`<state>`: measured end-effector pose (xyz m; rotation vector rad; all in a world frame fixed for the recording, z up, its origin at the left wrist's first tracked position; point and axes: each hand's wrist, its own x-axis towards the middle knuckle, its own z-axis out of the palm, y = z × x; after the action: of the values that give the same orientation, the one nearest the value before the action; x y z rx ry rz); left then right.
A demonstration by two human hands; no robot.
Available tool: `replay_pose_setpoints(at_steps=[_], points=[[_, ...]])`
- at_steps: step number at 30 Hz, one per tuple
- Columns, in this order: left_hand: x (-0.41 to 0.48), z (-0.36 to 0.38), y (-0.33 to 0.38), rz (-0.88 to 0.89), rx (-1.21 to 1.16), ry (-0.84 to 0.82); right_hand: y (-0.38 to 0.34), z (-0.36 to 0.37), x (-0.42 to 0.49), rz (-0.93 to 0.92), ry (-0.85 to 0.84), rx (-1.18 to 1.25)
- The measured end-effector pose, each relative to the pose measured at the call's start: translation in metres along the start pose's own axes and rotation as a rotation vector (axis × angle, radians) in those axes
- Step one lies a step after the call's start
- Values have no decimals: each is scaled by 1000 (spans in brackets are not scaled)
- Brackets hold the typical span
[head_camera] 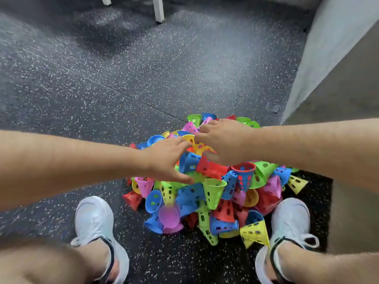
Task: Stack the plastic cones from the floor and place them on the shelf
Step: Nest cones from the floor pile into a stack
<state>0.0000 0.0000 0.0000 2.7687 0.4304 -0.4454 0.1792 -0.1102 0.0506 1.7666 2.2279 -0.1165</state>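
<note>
The speckled floor [102,78] filled most of the view, with a grey wall [338,58] rising at the right and two white legs [159,9] at the far edge. No shelf could be made out.

The cones lay loose in one pile [213,193] on the floor, between the left shoe [94,220] and the right shoe [291,218]. None looked nested into a stack yet. They pointed every way, some on their sides and some mouth up, so the task seemed barely begun.

Both arms reached forward and down, and the hands met over the top of the pile. The left hand [166,158] was spread, fingers straight and thumb stretched down towards the green cones, grasping nothing. The right hand [223,140] had its fingers curled down onto the crest; whether it gripped anything could not be told.

A yellow cone [189,138] showed in the gap between the two hands, just under the right fingertips and so nearer that hand. It lay tilted, its mouth turned roughly towards the left hand. A blue cone [189,162] lay on its side just below, inside the left hand's span.
</note>
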Motion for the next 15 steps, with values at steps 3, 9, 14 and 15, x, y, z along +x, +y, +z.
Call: replay_pose_setpoints(at_steps=[3, 9, 14, 15], points=[[1, 10, 8, -20, 32, -36, -8, 8, -6, 54, 24, 69], [-3, 24, 5, -85, -12, -7, -20, 17, -11, 48, -1, 140], [-6, 29, -4, -137, -82, -51, -14, 34, -12, 58, -53, 107], [-7, 28, -4, -131, -89, -51, -13, 37, -12, 62, -71, 116]])
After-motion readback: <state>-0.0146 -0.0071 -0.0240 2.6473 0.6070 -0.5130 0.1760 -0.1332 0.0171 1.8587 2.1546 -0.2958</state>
